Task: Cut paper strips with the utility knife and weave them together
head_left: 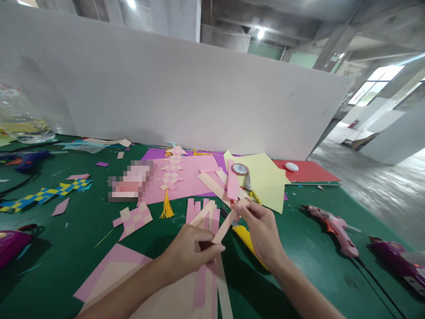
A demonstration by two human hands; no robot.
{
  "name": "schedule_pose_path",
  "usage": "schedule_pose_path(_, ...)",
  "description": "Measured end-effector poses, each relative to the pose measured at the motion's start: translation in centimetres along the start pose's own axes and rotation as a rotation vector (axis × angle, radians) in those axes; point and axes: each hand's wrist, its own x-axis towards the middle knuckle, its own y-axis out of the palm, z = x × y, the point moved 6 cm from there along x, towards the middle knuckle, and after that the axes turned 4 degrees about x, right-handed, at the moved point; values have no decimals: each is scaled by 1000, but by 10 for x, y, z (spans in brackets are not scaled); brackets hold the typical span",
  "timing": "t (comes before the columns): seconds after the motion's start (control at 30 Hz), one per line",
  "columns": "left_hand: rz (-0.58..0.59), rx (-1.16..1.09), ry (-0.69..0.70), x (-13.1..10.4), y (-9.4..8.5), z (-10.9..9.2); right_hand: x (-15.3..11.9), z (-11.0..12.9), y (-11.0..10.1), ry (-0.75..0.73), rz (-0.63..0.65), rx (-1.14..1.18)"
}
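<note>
A cream paper strip (226,224) slants between my two hands. My left hand (195,248) pinches its lower end, and my right hand (259,221) pinches the upper end between thumb and fingertips. Beneath my left hand lie several pink and cream strips (201,288), over large cream and pink sheets (109,283). To the left rests a small woven pink-and-cream piece (134,220). Behind it, a woven chain (171,168) with a yellow tassel (167,206) lies on a pink sheet (195,175).
A yellow-handled cutter (249,243) lies under my right hand; scissors (248,184) and a tape roll (240,169) are behind it. A pink glue gun (335,228) and a purple one (401,266) sit right. A white partition (186,93) stands behind the green table (83,226).
</note>
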Motion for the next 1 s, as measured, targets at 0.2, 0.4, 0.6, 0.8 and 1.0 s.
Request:
schedule_pose_path(0.2, 7, -149, -19, -1, 1, 4, -1, -3, 8, 28, 75, -25)
schedule_pose_path(0.4, 86, -563, -54, 1, 5, 6, -10, -6, 29, 49, 291, 23)
schedule_pose_path(0.6, 152, -766, -139, 0, 9, 12, -11, -9, 32, 44, 316, 83)
schedule_pose_path(0.8, 159, -757, -179, 0, 9, 14, -11, -10, 33, 113, 364, 145)
schedule_pose_path(1.0, 165, -741, -174, 0, 9, 19, -9, -2, 30, 90, 359, 79)
